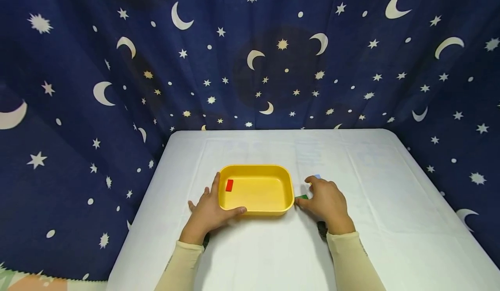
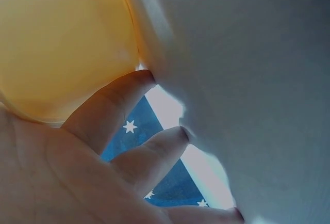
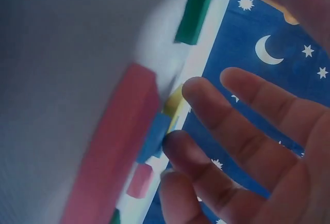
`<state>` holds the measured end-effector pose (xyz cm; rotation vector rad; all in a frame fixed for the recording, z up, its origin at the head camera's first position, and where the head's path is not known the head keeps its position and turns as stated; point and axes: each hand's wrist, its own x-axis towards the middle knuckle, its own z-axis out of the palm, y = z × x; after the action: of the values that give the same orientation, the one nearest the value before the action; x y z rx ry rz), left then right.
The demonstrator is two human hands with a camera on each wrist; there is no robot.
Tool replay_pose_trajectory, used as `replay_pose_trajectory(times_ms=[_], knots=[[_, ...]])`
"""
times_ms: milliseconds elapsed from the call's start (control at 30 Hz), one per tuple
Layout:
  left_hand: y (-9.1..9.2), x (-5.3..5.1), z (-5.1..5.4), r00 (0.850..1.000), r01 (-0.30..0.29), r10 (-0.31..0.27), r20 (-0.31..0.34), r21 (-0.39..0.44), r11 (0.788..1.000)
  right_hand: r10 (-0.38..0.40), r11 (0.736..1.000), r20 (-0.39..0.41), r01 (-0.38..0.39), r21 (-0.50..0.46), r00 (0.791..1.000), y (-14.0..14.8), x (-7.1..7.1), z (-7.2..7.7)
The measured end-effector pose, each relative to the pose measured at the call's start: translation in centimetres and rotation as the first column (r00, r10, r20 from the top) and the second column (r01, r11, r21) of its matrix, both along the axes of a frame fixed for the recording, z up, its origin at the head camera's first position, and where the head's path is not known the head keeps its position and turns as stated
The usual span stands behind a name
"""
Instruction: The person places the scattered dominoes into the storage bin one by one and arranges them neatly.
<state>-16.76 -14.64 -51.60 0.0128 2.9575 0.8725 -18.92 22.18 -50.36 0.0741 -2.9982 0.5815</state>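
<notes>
A yellow tray point(image 1: 255, 213) stands on the white table, and a small red block point(image 1: 229, 185) lies inside it near its left end. My left hand point(image 1: 210, 212) rests against the tray's front left corner, thumb along the front rim and index finger by the left side. To the right of the tray, my right hand point(image 1: 327, 201) hovers low with spread, slightly bent fingers. A green block point(image 1: 301, 197) lies by its thumb; whether they touch is unclear. Past its fingertips, a blue block point(image 1: 317, 176) is partly hidden.
Beside the right hand, its wrist view shows a large-looking red block point(image 3: 113, 146), a blue block point(image 3: 154, 137), a yellow block point(image 3: 174, 100) and a smaller red block point(image 3: 139, 180). A dark blue curtain point(image 1: 250, 87) with moons and stars hangs behind the white tabletop point(image 1: 390, 204).
</notes>
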Motion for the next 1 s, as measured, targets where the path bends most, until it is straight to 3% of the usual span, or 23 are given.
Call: replay_pose_trajectory(times_ms=[533,1000], knots=[[-0.02,-0.09,-0.12,1.0,-0.001,0.001,-0.011,0.009,1.0,0.014,0.999,-0.003,-0.014,0.032,1.0,0.13,-0.16,-0.8],[0.03,-0.07,-0.14,1.0,-0.003,0.004,-0.021,0.023,1.0,0.008,1.0,-0.002,-0.008,0.002,1.0,0.39,-0.19,-1.09]])
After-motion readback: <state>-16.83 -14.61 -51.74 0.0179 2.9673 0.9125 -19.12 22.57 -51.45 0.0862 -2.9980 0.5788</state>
